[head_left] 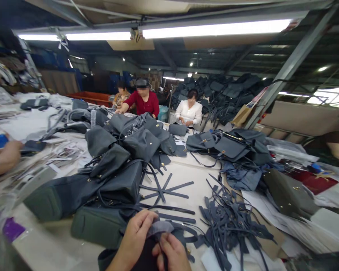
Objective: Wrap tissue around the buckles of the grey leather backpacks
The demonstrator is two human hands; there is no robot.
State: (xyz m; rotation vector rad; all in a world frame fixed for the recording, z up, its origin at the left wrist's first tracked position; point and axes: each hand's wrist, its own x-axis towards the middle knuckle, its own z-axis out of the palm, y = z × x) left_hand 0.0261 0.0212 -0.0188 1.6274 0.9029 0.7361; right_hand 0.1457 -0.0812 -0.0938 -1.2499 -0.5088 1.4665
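The left hand (138, 232) and right hand (171, 251) both pinch the grey strip (161, 227), which looks light, soft and bendy, so its edges seem best to hold.

L grip (137, 230) & R grip (173, 251) both bare; L wrist (126, 249) & visible pt of forearm (119, 262) likewise.

ahead of the left hand (139, 231) and right hand (169, 252), a bare strip of pale tabletop (183, 171) gives passage between heaped bags (122, 184) and a tangled strap pile (228, 222); flat crossed straps (161, 191) lie in it, and another bag pile (231, 146) narrows its far end.
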